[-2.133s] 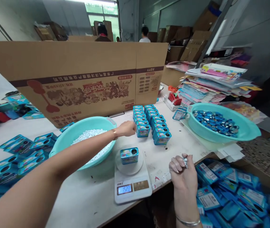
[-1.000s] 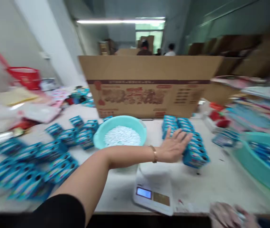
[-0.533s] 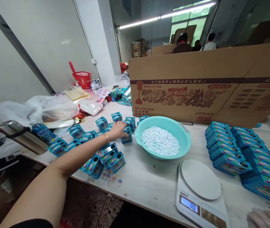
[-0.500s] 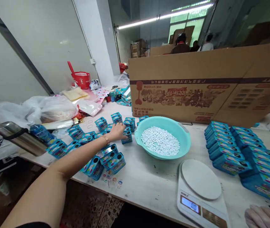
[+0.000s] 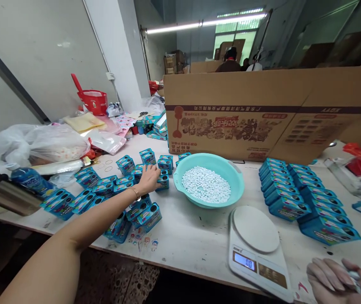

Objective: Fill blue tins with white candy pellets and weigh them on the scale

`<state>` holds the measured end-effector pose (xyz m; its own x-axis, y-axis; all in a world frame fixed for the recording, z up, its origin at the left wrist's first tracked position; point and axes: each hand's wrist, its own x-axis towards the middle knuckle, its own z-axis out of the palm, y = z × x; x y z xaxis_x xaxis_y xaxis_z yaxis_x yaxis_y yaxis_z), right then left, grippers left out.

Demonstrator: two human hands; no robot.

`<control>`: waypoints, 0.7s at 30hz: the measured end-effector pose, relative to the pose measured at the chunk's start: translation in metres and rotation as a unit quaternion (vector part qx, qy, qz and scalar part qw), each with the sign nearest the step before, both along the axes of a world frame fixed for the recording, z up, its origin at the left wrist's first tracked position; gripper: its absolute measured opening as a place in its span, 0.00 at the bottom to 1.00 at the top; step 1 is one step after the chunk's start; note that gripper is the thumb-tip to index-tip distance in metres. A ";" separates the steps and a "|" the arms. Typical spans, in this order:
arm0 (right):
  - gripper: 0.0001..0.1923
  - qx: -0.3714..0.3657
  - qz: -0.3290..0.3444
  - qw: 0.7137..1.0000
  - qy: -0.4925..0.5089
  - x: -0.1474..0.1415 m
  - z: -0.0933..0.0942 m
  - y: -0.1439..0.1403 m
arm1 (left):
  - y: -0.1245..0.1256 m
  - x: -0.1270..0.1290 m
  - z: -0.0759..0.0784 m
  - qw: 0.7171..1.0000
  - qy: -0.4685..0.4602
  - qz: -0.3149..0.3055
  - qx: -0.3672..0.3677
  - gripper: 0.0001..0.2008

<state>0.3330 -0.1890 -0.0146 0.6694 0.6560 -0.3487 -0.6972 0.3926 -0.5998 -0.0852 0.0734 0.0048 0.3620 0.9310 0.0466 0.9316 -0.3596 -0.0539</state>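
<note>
Clearly the reach is the step in hand, judging from the single head view. The left hand (image 5: 149,179) stretches far out to the left, and its fingers curl down over a blue box (image 5: 163,180) at the right edge of a loose scatter of boxes (image 5: 104,188). That box stands on the table (image 5: 193,236), just beside the rim of the green bowl (image 5: 239,179), which holds white pellets (image 5: 206,190). The fingers look closed on it, though how firm the grip is cannot be told.

The right hand (image 5: 339,283) rests low at the near edge of the table. Its fingers are folded shut around a small shiny piece (image 5: 354,276), too hidden to name.

Between the two hands sits a white scale (image 5: 256,240). Its round plate is bare and its display (image 5: 243,262) reads zero. To the right of it, more blue boxes stand in tidy rows (image 5: 297,202), well apart from the loose ones.

Behind the bowl, a large cardboard carton (image 5: 263,114) lies along the table. Plastic bags (image 5: 41,143) and a red bucket (image 5: 93,100) crowd the far left.

In my judgement, lifting the chosen box would call for a straight pull upward. Its neighbours stand close enough to be knocked over.
</note>
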 end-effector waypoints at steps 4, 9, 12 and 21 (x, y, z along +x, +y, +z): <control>0.07 0.020 -0.003 1.000 0.008 -0.002 0.000 -0.003 | 0.005 -0.005 0.001 0.999 -0.017 -0.021 -0.024 0.14; 0.08 0.043 0.010 0.999 0.022 0.002 -0.012 -0.008 | 0.006 -0.005 0.001 0.999 -0.031 -0.033 -0.029 0.14; 0.09 0.048 0.018 0.998 0.033 0.003 -0.017 -0.008 | 0.008 -0.001 0.002 0.999 -0.029 -0.028 -0.031 0.15; 0.08 0.064 -0.044 0.997 0.018 0.024 -0.012 -0.025 | -0.009 -0.005 0.087 0.996 -0.052 -0.060 -0.025 0.14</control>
